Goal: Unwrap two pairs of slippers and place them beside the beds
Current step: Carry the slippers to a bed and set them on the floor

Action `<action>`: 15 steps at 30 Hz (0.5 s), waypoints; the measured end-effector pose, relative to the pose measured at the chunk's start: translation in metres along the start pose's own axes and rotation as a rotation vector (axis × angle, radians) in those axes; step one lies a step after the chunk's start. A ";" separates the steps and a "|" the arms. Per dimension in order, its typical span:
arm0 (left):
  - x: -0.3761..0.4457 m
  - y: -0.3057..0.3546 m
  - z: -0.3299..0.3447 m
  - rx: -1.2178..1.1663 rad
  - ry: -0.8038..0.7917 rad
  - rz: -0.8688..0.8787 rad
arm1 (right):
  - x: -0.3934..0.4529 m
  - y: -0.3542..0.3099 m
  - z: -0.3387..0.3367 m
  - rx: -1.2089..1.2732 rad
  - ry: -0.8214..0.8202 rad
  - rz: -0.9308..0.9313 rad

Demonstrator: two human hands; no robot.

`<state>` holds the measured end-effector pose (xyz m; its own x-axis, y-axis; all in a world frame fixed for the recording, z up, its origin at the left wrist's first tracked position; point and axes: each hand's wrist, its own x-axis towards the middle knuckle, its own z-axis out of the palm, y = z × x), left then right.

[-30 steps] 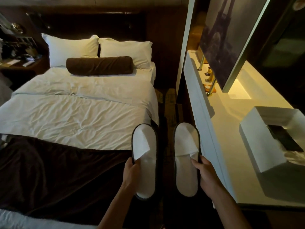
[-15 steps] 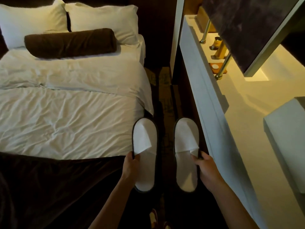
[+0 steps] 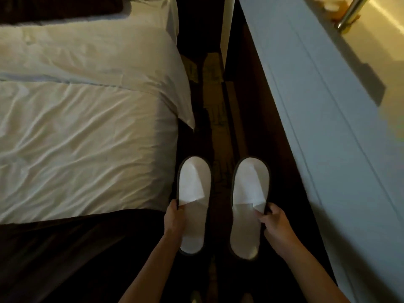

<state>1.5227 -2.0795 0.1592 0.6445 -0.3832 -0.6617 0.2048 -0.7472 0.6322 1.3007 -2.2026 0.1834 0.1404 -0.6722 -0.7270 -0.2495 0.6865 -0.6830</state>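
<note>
Placement step, judged under way: the left hand (image 3: pixel 175 217) pinches the outer edge of one white, dark-trimmed cloth slipper (image 3: pixel 193 204), and the right hand (image 3: pixel 276 224) likewise grips its mate (image 3: pixel 249 206). Both hang unwrapped over the dark floor strip (image 3: pixel 215 106). This narrow aisle runs between the white-sheeted bed (image 3: pixel 87 127) and pale bench (image 3: pixel 328 127); lowering them side by side calls for clearing both edges.

Hands (image 3: pixel 223 221) hold 2 slippers (image 3: pixel 193 202) beside bed (image 3: pixel 87 127).

Left hand (image 3: pixel 175 221), right hand (image 3: pixel 276 224) extended forward, fingers apparently pinching.
</note>
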 end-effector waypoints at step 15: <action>0.188 -0.190 0.166 0.082 0.043 0.072 | 0.205 0.232 -0.022 0.012 -0.036 0.221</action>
<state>1.4832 -2.0996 -0.1525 0.6863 -0.4152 -0.5972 0.0974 -0.7612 0.6412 1.2500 -2.1873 -0.1224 0.1178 -0.4944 -0.8612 -0.2664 0.8197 -0.5070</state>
